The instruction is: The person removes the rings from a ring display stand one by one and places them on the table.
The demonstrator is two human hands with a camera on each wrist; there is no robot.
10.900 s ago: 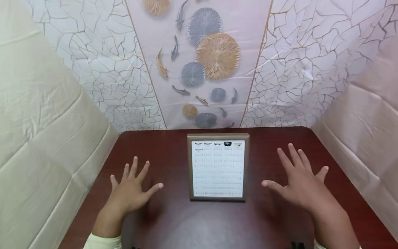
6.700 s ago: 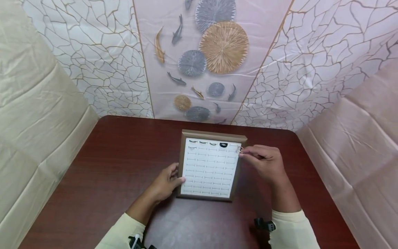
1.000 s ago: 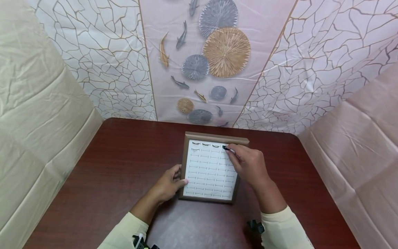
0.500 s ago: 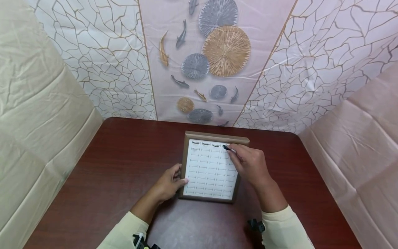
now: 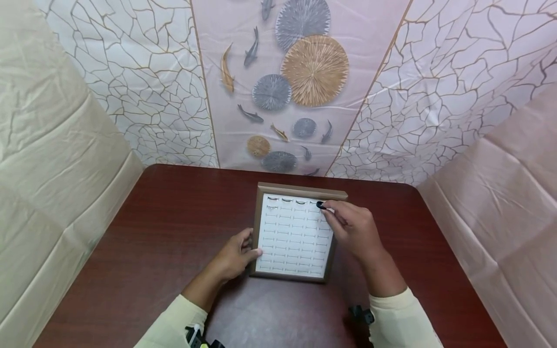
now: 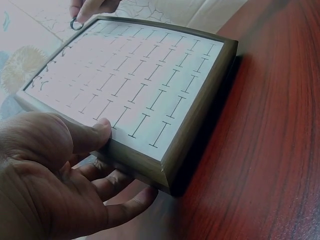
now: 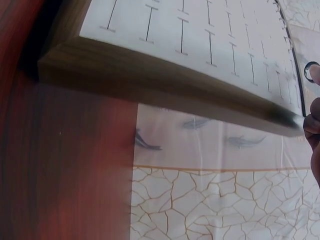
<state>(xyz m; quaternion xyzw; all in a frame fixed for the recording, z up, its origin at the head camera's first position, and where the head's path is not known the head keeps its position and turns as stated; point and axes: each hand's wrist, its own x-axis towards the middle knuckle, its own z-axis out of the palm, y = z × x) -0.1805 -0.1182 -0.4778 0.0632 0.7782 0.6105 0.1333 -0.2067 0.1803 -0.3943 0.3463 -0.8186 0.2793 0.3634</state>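
Observation:
A wooden-framed ring display board (image 5: 293, 241) with a white slotted face leans on the table. My left hand (image 5: 232, 256) grips its left edge, the thumb (image 6: 102, 131) on the front and the other fingers under the frame. Between the thumb and forefinger of my right hand (image 5: 354, 227) is a black ring (image 5: 320, 205), held at the board's upper right. In the right wrist view that black ring (image 7: 310, 72) appears clear of the slots. Three thin rings (image 5: 286, 200) sit in the top row, with another ring (image 5: 271, 207) below the leftmost. My right hand hides the top right slot.
The dark red wooden table (image 5: 183, 208) extends around the board. Behind it hangs a patterned backdrop (image 5: 313, 72), with pale quilted cloth (image 5: 52, 193) at the sides.
The black ring has come out of its top-row slot and shifted slightly right with my right hand. Earlier, both hands were spread apart; then the right hand pinched a thin ring.

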